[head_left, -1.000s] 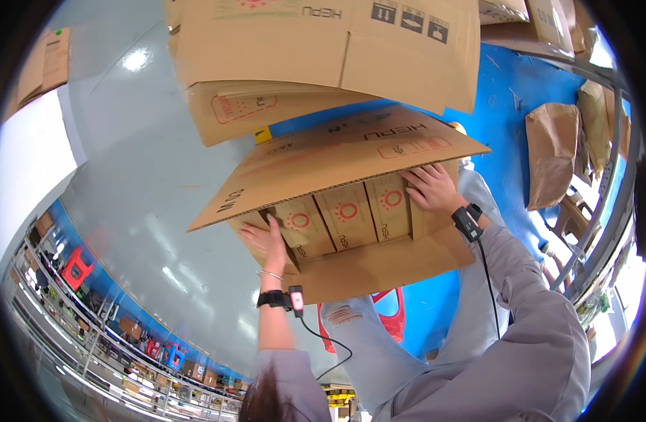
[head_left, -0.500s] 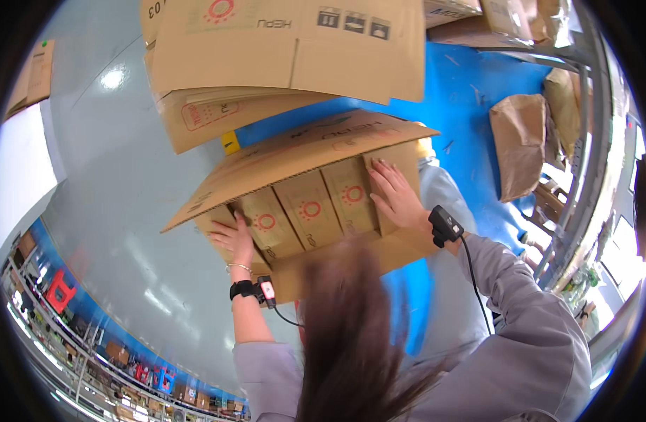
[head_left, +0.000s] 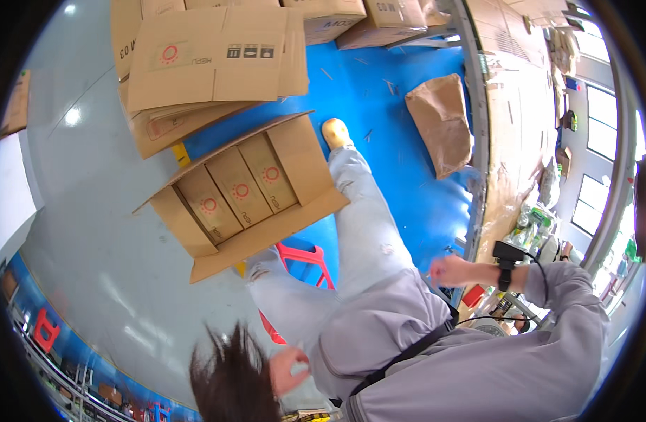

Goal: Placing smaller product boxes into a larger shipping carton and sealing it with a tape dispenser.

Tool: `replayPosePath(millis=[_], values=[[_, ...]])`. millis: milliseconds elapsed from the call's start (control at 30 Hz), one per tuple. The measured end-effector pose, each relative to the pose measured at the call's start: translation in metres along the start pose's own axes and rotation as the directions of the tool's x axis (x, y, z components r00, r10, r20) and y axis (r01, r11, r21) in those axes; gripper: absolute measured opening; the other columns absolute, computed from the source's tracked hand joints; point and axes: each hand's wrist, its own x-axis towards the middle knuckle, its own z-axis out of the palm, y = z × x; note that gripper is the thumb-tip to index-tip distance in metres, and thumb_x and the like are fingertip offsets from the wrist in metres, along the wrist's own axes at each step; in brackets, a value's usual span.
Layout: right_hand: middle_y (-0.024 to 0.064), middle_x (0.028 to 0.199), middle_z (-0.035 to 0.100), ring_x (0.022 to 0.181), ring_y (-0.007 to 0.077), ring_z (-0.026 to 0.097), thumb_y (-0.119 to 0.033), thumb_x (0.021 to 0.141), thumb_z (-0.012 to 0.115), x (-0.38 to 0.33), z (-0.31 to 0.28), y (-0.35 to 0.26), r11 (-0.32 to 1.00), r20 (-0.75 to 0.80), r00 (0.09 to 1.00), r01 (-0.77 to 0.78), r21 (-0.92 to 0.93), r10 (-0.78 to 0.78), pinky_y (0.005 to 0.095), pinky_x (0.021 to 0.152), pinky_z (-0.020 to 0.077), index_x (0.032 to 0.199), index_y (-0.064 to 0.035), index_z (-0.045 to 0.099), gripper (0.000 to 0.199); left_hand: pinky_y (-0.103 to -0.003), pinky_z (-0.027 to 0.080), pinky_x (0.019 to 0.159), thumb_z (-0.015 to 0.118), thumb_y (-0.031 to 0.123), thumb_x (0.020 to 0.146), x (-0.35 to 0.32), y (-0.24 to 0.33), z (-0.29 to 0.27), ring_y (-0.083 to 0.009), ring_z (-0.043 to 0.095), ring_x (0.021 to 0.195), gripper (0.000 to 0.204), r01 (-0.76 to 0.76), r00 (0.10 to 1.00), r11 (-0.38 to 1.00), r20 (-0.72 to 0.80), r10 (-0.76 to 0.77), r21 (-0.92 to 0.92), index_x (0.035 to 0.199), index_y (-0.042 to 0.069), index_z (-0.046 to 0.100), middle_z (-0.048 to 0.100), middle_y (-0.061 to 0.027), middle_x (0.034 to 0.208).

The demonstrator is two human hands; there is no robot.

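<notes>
Lifted off open-topped cardboard carton [head_left: 274, 232]: your left hand [head_left: 289, 369], right hand [head_left: 449, 270]. Carton unheld, three inner boxes [head_left: 231, 176] side by side inside. Fingers blurred; cannot tell spread or pinched.

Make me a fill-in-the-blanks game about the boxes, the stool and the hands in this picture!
The open box holds ____ smaller boxes.
The stool nearest the open box is coloured ____.
A black band shows on the ____ wrist.
The left hand and right hand are touching ____ of these boxes.

Missing words: three; red; right; none.
</notes>
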Motion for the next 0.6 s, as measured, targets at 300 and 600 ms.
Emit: replayPosePath(millis=[300, 600], values=[[0.0161, 0.124, 0.057, 0.102, 0.0251, 0.062, -0.061, 0.094, 0.029, -0.118, -0.003, -0.016, 0.897, 0.692, 0.719, -0.348, 0.274, 0.068, 0.0407, 0.083, 0.0546, 0.136, -0.0092, 0.042, 0.068, -0.036, 0.050, 0.076, 0.070, 0.026, 0.079, -0.061, 0.048, 0.098, -0.0275, 0.064, 0.086, 0.032, 0.306, 0.925, 0.951, 0.253, -0.283, -0.054, 0.099, 0.004, 0.059, 0.061, -0.0146, 0.095], [0.0148, 0.132, 0.052, 0.119, 0.0265, 0.052, -0.056, 0.091, 0.047, -0.149, -0.038, -0.025, 0.730, 0.721, 0.622, -0.333, 0.596, -0.305, 0.0428, 0.096, 0.0457, 0.142, -0.0057, 0.038, 0.072, -0.036, 0.050, 0.077, 0.069, 0.026, 0.079, -0.029, 0.067, 0.087, -0.0276, 0.064, 0.086, 0.032, 0.358, 0.932, 0.932, 0.074, -0.354, -0.052, 0.099, 0.004, 0.059, 0.062, -0.0148, 0.095]])
